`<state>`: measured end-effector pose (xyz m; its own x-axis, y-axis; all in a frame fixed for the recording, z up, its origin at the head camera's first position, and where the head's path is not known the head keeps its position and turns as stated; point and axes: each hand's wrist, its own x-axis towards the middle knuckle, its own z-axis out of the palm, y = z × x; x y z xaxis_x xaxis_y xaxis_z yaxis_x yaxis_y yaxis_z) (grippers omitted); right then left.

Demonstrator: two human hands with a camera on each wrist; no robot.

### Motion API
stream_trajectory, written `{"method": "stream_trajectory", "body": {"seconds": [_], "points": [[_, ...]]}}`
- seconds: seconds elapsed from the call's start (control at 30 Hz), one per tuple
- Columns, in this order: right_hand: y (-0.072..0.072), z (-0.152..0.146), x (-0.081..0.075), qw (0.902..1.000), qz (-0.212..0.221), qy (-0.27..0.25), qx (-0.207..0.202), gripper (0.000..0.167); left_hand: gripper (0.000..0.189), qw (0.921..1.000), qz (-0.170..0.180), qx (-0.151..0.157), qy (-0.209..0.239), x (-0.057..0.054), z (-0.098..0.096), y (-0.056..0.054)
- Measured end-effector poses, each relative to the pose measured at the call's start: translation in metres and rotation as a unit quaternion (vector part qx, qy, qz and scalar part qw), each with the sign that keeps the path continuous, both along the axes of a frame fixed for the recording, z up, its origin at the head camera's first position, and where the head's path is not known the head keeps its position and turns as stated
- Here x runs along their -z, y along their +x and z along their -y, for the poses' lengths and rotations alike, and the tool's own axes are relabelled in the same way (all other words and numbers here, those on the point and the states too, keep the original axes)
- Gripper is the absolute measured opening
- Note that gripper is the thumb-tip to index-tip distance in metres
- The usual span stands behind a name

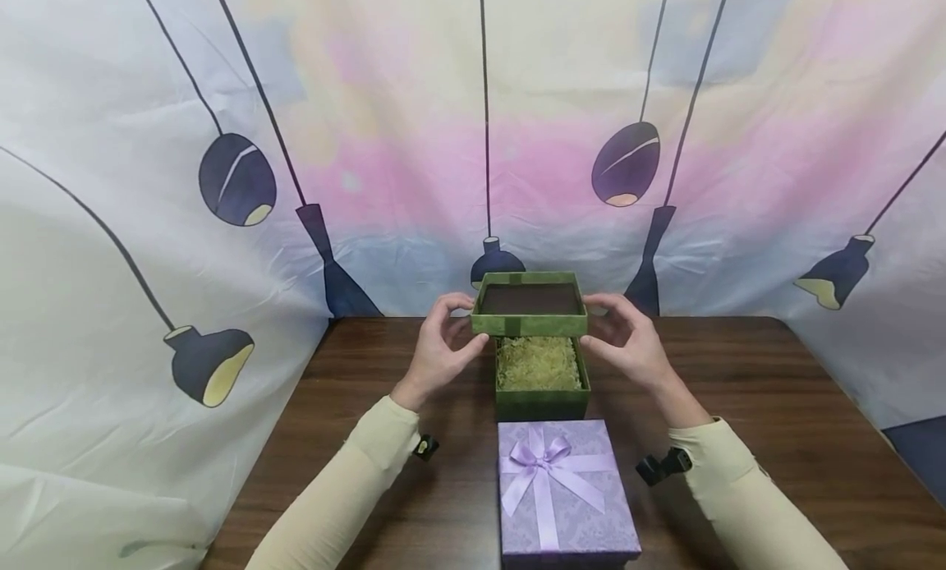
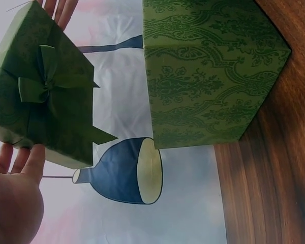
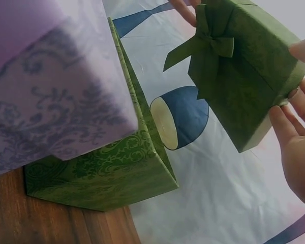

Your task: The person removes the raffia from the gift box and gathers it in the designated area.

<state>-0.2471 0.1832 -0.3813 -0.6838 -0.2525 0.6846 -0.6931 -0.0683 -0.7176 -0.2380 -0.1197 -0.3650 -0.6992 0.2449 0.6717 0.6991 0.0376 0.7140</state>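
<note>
Both hands hold a green box lid point(image 1: 529, 325) in the air above and behind its open box. Its dark inside faces the head camera, and a green ribbon bow point(image 2: 48, 84) shows on its top in the wrist views. The left hand point(image 1: 442, 344) grips one side of the lid with thumb and fingers. On the opposite side the right hand point(image 1: 626, 340) grips it the same way. Below stands the green patterned box point(image 1: 543, 406), filled with pale yellow-green shredded paper point(image 1: 538, 363).
A lilac gift box point(image 1: 569, 504) with a satin bow point(image 1: 543, 463) stands in front of the green box, nearer the person. Both stand on a dark wooden table point(image 1: 355, 381). A cloth backdrop point(image 1: 414, 184) printed with hanging lamps rises behind and at both sides.
</note>
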Motion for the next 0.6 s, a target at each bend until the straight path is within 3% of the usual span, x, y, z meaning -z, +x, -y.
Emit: {"method": "stream_trajectory", "body": {"seconds": [0.33,0.6], "points": [[0.0004,0.0000,0.0001,0.9997,0.017,0.013,0.013,0.044,0.044,0.9999,0.000,0.003,0.014,0.0039,0.0034,0.0008],[0.0006,-0.0002,-0.0037,0.9996,0.028,-0.003,-0.009,0.050,0.044,0.9999,-0.007,-0.010,-0.002,0.0040,0.0055,0.0001]]}}
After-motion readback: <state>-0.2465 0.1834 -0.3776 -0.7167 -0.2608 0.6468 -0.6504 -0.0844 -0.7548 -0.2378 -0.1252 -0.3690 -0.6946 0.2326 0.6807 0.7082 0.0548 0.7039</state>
